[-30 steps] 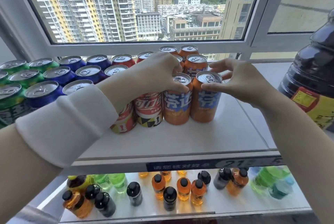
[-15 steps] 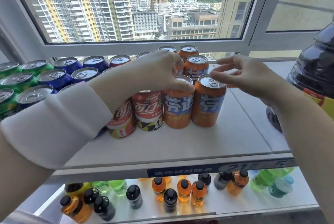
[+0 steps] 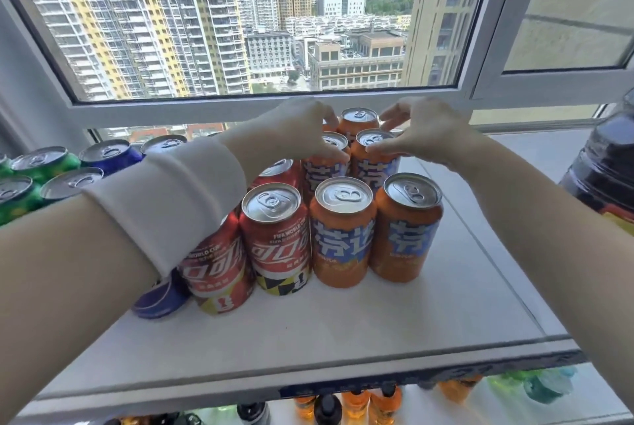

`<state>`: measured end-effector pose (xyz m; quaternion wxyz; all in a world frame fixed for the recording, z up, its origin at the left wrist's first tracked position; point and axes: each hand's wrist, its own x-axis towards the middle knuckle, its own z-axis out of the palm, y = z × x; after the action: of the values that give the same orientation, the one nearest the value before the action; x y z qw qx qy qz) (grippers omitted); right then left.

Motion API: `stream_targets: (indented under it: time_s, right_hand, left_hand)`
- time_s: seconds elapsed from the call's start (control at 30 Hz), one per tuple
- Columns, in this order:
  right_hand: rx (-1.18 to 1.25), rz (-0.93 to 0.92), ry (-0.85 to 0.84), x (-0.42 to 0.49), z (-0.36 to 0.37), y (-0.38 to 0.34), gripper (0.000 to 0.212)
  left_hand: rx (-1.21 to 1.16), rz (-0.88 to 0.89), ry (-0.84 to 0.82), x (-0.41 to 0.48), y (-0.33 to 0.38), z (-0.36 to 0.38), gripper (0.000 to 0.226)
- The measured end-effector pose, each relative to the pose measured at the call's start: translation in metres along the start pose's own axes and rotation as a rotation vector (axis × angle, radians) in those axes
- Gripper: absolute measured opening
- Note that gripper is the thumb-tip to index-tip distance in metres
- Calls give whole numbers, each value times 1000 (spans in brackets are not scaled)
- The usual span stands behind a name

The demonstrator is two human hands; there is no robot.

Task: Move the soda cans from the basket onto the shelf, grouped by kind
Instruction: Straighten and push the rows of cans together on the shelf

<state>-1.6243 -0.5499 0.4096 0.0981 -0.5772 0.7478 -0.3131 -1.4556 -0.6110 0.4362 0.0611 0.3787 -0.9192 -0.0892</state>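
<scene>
Reaching forward over the white shelf (image 3: 343,328), both bare forearms stretch toward the back rows of cans under the window (image 3: 274,30). The left hand (image 3: 298,129), with a white cuff (image 3: 171,198) at the wrist, curls palm down, its fingertips resting on the rim of the second-row orange can (image 3: 331,157) without closing around it. The right hand (image 3: 425,131) bends in from the other side, fingers spread and loosely hooked, thumb tip touching the top of the neighbouring orange can (image 3: 374,153); it clasps nothing either. All cans stand upright, long axis vertical, pull tabs facing up. Two front orange cans (image 3: 343,236) stand touching beside the red cola cans (image 3: 278,239), with blue cans (image 3: 109,155) and green cans (image 3: 41,164) further left. A dark bottle (image 3: 607,164) stands at the right edge.
</scene>
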Motion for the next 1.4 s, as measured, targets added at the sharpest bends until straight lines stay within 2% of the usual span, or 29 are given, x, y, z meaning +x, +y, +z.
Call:
stream_targets:
  time_s: [0.13, 0.33, 0.6, 0.77, 0.9, 1.1, 1.27, 1.4]
  right_hand:
    - [-24, -13, 24, -3, -4, -2, 65]
    - [-7, -10, -6, -13, -10, -4, 67]
    - [44, 2, -35, -26, -15, -4, 68]
    - [17, 13, -42, -29, -16, -6, 74]
    - [-29, 32, -30, -28, -14, -7, 76]
    - [24, 85, -151, -16, -20, -4, 80]
    - [-71, 44, -43, 18, -20, -5, 69]
    - [-143, 20, -80, 48, -7, -3, 69]
  left_hand:
    - [-34, 6, -11, 8, -7, 3, 47]
    - [3, 36, -1, 11, -10, 5, 61]
    - [66, 45, -29, 1, -1, 4, 49]
    - [92, 49, -22, 0, 2, 7, 50]
    - [80, 24, -28, 1, 2, 8, 62]
    - [18, 6, -92, 2, 2, 0, 71]
    - [32, 19, 54, 27, -12, -11, 58]
    - [128, 1, 35, 57, -24, -9, 66]
